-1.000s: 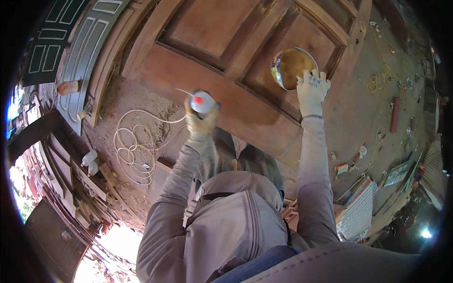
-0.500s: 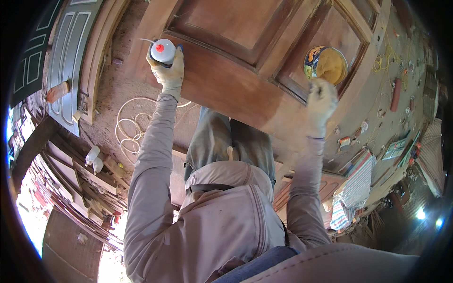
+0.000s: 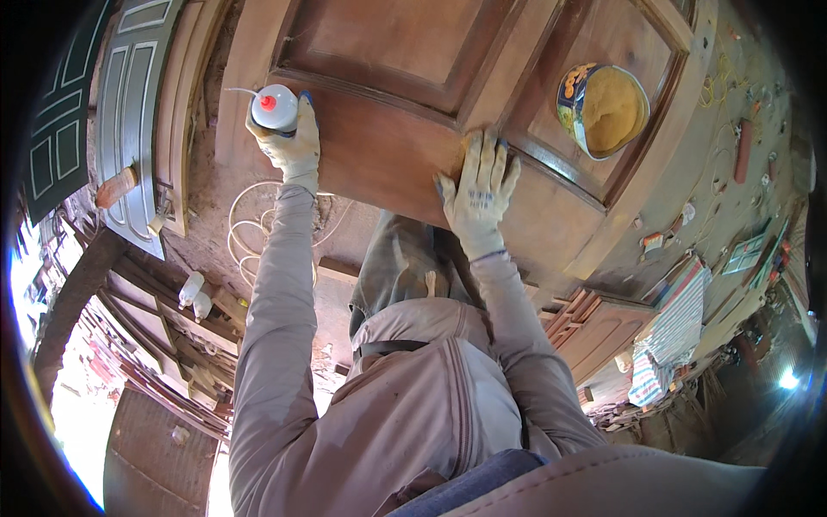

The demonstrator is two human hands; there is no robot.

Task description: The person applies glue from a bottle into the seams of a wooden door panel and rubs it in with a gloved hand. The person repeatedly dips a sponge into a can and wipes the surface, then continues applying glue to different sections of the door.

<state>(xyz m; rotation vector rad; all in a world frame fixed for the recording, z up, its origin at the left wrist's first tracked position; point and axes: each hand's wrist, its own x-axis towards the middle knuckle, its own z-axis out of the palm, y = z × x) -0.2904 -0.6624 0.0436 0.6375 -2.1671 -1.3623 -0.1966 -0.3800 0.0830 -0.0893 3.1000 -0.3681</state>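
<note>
Left hand (image 3: pixel 291 142) grips a white bottle (image 3: pixel 276 108); right hand (image 3: pixel 479 194) presses open-fingered on the wooden door (image 3: pixel 388 103).

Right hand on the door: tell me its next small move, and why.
Probably rub the right hand along the wooden door rail. Yellow-brown filler shows under its gloved fingers, the open tin of it sits beside, and the left hand holds a white bottle.

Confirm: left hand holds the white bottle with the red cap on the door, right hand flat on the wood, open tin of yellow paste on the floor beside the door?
Not quite. The head view shows the tin of yellow paste sitting on the wooden door itself, in a recessed panel, not on the floor. The rest holds: left hand holds the white bottle with the red cap, right hand lies flat on the wood.
</note>
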